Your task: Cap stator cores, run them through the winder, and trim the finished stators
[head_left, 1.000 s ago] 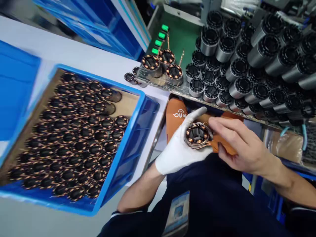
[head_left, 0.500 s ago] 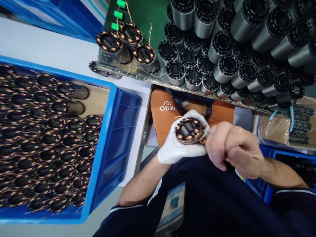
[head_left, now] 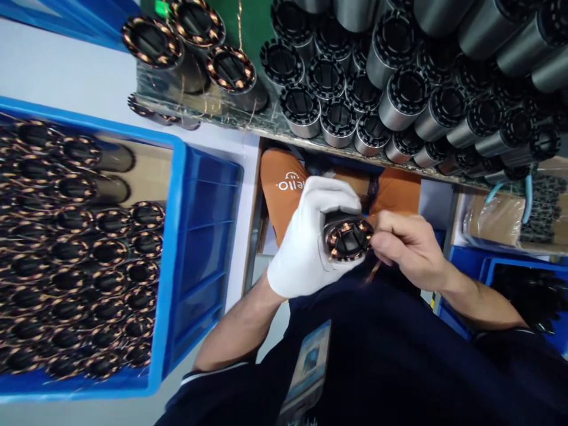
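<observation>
My left hand [head_left: 306,245], in a white glove, is wrapped around a motor stator [head_left: 348,239] in front of my lap. The stator's open end, ringed with copper windings, faces up toward me and tilts to the right. At its right rim my bare right hand [head_left: 406,245] has thumb and forefinger pinched together. A blurred copper wire [head_left: 373,272] hangs just below those fingertips, and the pinch seems to be on it, though the fingers partly hide the spot.
A blue bin [head_left: 177,171] of wound stators [head_left: 109,251] stands at left. Ahead, the green bench [head_left: 255,23] carries rows of unwound stators [head_left: 299,109] and a few wound ones [head_left: 231,71]. Light-blue pliers handles [head_left: 528,198] jut over the bench edge at right, above another blue bin [head_left: 488,284].
My left hand has turned the stator, whose end now tilts further right. My right hand has gone from a loosely curled fist to a pinch at the rim. The whole view has shifted slightly.
</observation>
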Motion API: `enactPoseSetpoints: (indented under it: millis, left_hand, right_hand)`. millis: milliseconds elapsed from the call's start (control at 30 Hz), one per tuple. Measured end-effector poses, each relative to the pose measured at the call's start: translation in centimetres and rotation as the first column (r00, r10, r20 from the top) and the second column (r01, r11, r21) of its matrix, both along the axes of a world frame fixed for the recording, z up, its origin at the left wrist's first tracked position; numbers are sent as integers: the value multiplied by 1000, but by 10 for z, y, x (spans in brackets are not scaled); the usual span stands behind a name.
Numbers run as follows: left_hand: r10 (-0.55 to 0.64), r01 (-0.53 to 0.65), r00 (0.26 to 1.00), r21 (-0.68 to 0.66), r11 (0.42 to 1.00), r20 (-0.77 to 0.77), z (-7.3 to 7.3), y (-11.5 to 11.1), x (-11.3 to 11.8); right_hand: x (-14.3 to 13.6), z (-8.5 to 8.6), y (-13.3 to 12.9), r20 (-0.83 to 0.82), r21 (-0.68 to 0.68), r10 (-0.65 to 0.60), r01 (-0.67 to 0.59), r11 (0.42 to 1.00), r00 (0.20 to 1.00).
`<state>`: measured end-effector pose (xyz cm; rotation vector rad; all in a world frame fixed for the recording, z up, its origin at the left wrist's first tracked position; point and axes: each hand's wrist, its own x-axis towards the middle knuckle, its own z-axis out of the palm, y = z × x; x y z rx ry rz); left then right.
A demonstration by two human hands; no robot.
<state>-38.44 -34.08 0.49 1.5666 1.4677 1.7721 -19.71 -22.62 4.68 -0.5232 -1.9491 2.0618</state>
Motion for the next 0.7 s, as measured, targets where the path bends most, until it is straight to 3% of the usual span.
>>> enactPoseSetpoints:
  millis: [67,100,133,167,233,267,300,333,400,500,567,633,700]
  left_hand:
    - [-80,122,965,-158,980,251,6,-6,8]
    - [-94,208,897,-225,952,432,9,-8,13]
    - [-92,310,778,-253,916,621,11,-9,19]
    - [-71,406,618,-241,882,783,12,-10,24]
    - [-14,508,293,-144,849,956,13,-7,34]
    - [11,516,182,-106,850,983,12,-4,38]
    - [29,510,121,-87,856,992,11,-1,41]
    - [46,487,102,-90,869,994,9,1,44]
    - [106,439,142,-159,884,984,6,4,46]
    - [213,449,243,-304,840,946,-2,0,45]
    - [240,471,260,-340,814,935,-9,-6,43]
    - [266,414,246,-350,840,932,-17,-11,43]
    - [306,320,231,-369,873,924,-26,-13,43]
  right_hand:
    - [2,-8,-4,-104,-178,28,-46,983,994]
    - [4,-12,-7,-135,-238,43,-74,968,990]
    - [8,-15,-9,-136,-252,49,-83,964,989]
    - [11,-16,-10,-114,-218,56,-80,973,992]
    - [17,-13,-8,-29,-27,63,-64,998,998]
    - [18,-9,-5,17,100,56,-58,993,998]
    - [19,-4,-1,35,220,38,-45,975,999]
    - [17,2,3,20,316,19,-24,948,1000]
    - [12,10,10,-88,400,15,22,916,996]
    - [-3,9,10,-226,324,118,-40,945,967]
    - [-11,0,3,-210,319,169,-96,943,963]
    - [-14,-11,-9,-144,449,185,-102,888,972]
    - [-6,-18,-17,-24,584,238,-180,791,971]
